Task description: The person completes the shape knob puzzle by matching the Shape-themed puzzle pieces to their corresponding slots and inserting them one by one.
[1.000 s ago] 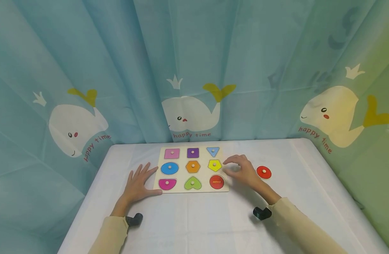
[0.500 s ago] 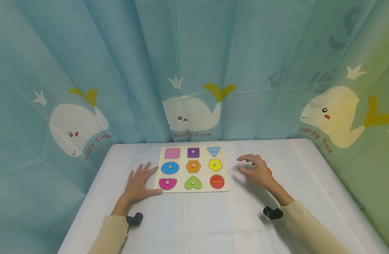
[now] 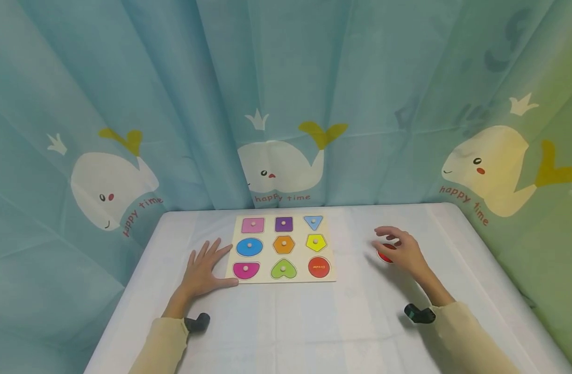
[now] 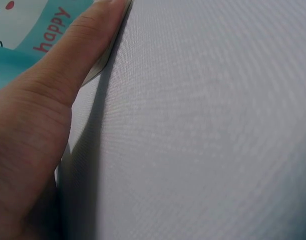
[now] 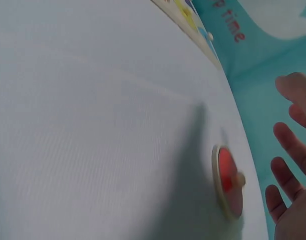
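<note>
A white puzzle board lies on the table, bearing several colored knobbed shapes. At its near right corner is a flat red circle with printing and no knob. My left hand is spread at the board's left edge, thumb on the near left corner; the thumb shows against the board's edge in the left wrist view. My right hand hovers over the loose red round puzzle piece, partly covering it, fingers loosely bent and holding nothing. In the right wrist view that piece's wooden knob stands apart from the fingers.
A white cloth covers the table. Behind it hangs a blue-green curtain printed with whales. A dark wrist camera sits at each wrist, the left one and the right one.
My right hand has moved right, from beside the board's yellow pentagon to over the loose red round piece. My left hand and the board have stayed put.
</note>
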Motion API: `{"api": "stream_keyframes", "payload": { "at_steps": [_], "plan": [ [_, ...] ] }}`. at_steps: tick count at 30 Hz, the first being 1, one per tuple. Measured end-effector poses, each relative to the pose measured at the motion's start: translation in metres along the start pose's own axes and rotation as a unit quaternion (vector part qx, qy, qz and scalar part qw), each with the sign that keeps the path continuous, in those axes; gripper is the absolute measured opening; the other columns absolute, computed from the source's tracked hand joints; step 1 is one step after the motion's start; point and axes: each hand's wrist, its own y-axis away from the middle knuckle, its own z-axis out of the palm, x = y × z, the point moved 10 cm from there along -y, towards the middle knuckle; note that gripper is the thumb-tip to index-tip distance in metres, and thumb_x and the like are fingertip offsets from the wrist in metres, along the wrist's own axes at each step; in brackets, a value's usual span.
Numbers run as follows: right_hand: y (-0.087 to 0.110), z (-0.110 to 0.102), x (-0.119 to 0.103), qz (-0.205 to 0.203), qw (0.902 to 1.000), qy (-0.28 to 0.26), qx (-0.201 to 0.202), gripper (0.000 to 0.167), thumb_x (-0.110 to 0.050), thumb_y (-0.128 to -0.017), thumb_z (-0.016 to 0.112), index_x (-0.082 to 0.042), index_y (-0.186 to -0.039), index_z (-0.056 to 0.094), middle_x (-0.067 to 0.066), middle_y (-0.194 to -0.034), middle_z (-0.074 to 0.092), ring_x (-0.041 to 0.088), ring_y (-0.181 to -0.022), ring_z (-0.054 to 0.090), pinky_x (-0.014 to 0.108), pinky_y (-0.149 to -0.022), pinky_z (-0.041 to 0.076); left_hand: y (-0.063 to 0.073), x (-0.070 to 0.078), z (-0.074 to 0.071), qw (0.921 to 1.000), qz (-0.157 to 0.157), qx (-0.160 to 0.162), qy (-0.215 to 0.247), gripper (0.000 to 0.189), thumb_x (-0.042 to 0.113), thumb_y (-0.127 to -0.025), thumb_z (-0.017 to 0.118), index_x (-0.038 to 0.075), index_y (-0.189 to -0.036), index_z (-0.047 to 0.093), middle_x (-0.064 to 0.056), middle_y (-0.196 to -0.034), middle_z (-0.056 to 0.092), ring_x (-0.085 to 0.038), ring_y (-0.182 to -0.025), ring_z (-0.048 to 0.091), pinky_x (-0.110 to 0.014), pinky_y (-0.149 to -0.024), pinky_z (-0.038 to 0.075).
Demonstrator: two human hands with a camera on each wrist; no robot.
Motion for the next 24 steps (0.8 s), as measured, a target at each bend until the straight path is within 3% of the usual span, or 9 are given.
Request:
{"api": "stream_keyframes", "payload": {
  "at_steps": [2,6,9,13,16,20,24],
  "plan": [
    [0.003,-0.003,0.009,0.015,0.9999,-0.006,-0.003,0.037,-0.020,-0.094,0.077,-0.004,-0.126,0.068,0.015,-0.118,0.072,0.033,-0.106,0.061,0.040,-0.086,0.052,0.000,0.000,0.000,1.0000,0.000,0.000,0.002,0.101,0.062,-0.072,0.083,0.018,-0.156,0.046,-0.019,-0.167,0.027,-0.049,-0.154,0.012,-0.075,-0.117,0.002],
    [0.010,-0.007,0.027,0.044,0.9988,-0.018,-0.008,0.041,-0.026,-0.096,0.075,-0.006,-0.130,0.066,0.016,-0.122,0.070,0.029,-0.107,0.058,0.027,-0.085,0.050,0.001,0.002,-0.002,1.0000,0.001,0.004,0.006,0.101,0.061,-0.072,0.083,0.017,-0.155,0.047,-0.019,-0.166,0.028,-0.049,-0.153,0.013,-0.075,-0.117,0.002],
    [0.014,-0.009,0.038,0.053,0.9984,-0.018,-0.009,0.043,-0.029,-0.096,0.075,-0.007,-0.132,0.065,0.016,-0.123,0.068,0.027,-0.105,0.059,0.018,-0.081,0.048,0.001,0.002,-0.002,1.0000,0.000,0.004,0.003,0.101,0.061,-0.072,0.083,0.017,-0.155,0.047,-0.019,-0.166,0.028,-0.049,-0.153,0.013,-0.075,-0.117,0.002],
    [0.018,-0.012,0.047,0.057,0.9982,-0.018,-0.008,0.044,-0.025,-0.094,0.078,-0.005,-0.132,0.065,0.019,-0.124,0.067,0.029,-0.102,0.060,0.015,-0.079,0.046,0.000,0.000,-0.001,1.0000,-0.001,0.002,-0.001,0.101,0.062,-0.072,0.082,0.018,-0.156,0.046,-0.019,-0.167,0.028,-0.049,-0.154,0.013,-0.075,-0.117,0.002],
    [0.020,-0.012,0.052,0.073,0.9971,-0.011,-0.015,0.045,-0.022,-0.093,0.079,-0.004,-0.131,0.065,0.021,-0.125,0.065,0.032,-0.103,0.059,0.022,-0.081,0.049,0.000,0.000,-0.001,1.0000,-0.001,0.003,0.001,0.101,0.063,-0.072,0.082,0.019,-0.155,0.047,-0.019,-0.167,0.027,-0.049,-0.154,0.013,-0.075,-0.117,0.002],
    [0.023,-0.007,0.058,0.101,0.9941,0.012,-0.038,0.047,-0.026,-0.093,0.078,-0.004,-0.132,0.064,0.022,-0.125,0.061,0.035,-0.107,0.056,0.041,-0.087,0.052,0.000,0.000,-0.001,1.0000,-0.001,0.003,0.001,0.101,0.063,-0.072,0.082,0.019,-0.155,0.047,-0.018,-0.167,0.027,-0.048,-0.154,0.013,-0.074,-0.117,0.002],
    [0.023,-0.004,0.060,0.104,0.9931,0.026,-0.049,0.044,-0.025,-0.093,0.078,-0.003,-0.129,0.067,0.023,-0.124,0.059,0.037,-0.107,0.055,0.051,-0.090,0.051,0.000,0.000,0.000,1.0000,-0.003,0.002,0.000,0.102,0.062,-0.071,0.083,0.018,-0.155,0.046,-0.019,-0.167,0.027,-0.048,-0.154,0.013,-0.074,-0.117,0.002]
  ]
}}
